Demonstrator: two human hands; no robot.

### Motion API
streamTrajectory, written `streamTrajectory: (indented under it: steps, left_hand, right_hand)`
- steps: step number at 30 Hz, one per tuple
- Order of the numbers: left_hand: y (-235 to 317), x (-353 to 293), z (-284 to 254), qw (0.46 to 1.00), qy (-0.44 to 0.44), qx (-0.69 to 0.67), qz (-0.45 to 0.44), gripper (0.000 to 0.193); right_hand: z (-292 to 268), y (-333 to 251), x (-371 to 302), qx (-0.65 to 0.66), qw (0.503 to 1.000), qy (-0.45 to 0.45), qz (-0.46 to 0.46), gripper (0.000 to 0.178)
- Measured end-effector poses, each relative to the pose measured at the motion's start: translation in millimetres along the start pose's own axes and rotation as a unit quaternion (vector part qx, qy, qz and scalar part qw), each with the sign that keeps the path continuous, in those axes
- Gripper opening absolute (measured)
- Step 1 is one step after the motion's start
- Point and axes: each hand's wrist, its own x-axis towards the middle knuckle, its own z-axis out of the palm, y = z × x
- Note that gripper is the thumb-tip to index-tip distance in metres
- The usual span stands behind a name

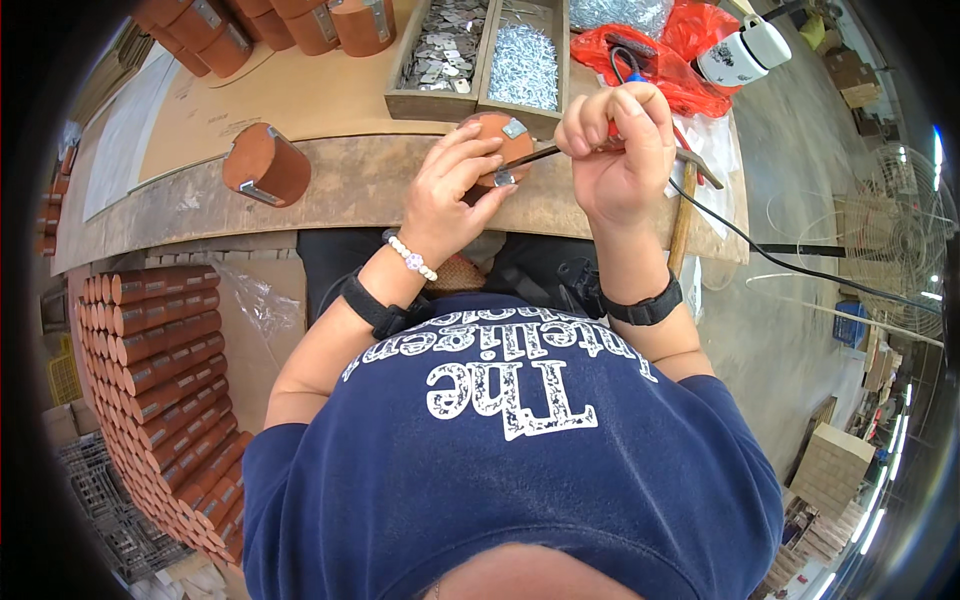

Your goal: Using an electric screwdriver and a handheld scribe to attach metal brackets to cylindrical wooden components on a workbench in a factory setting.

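Observation:
My left hand [450, 190] is wrapped round a reddish-brown cylinder [497, 128] over the bench's front edge. A small metal plate [514, 129] sits at the rim of its round end, and another shiny metal plate [504, 178] shows by my left thumb. My right hand [628, 150] is closed on a screwdriver [541, 154]. Its dark shaft points left to the cylinder, the tip close to the lower plate; whether they touch I cannot tell. Most of the handle is hidden in my fingers. A hammer [682, 225] with a wooden handle lies just right of my right wrist.
A loose cylinder [267, 165] stands on the bench [350, 185]. Farther back are more cylinders [362, 25] and a wooden divided box [432, 104] of metal plates and screws. Red plastic bags [690, 95], a white bottle [745, 52] and a black cable [770, 255] are right. Cylinders [165, 345] are stacked lower left.

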Motion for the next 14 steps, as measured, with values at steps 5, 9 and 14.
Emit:
streamTrajectory:
  steps: [5,9,14]
  left_hand:
    - [0.2,1.4,-0.1,1.000,0.000,-0.007,0.007,0.026]
    - [0.7,1.9,-0.6,1.000,-0.001,-0.007,0.007,0.026]
    - [0.8,1.8,-0.4,1.000,-0.002,-0.007,0.002,0.027]
  right_hand:
    - [5.5,2.3,2.5,-0.068,0.998,0.009,-0.012,0.021]
    - [6.0,1.3,3.0,-0.062,0.998,0.003,-0.019,0.020]
    - [4.8,0.6,4.5,-0.092,0.996,-0.013,-0.008,0.025]
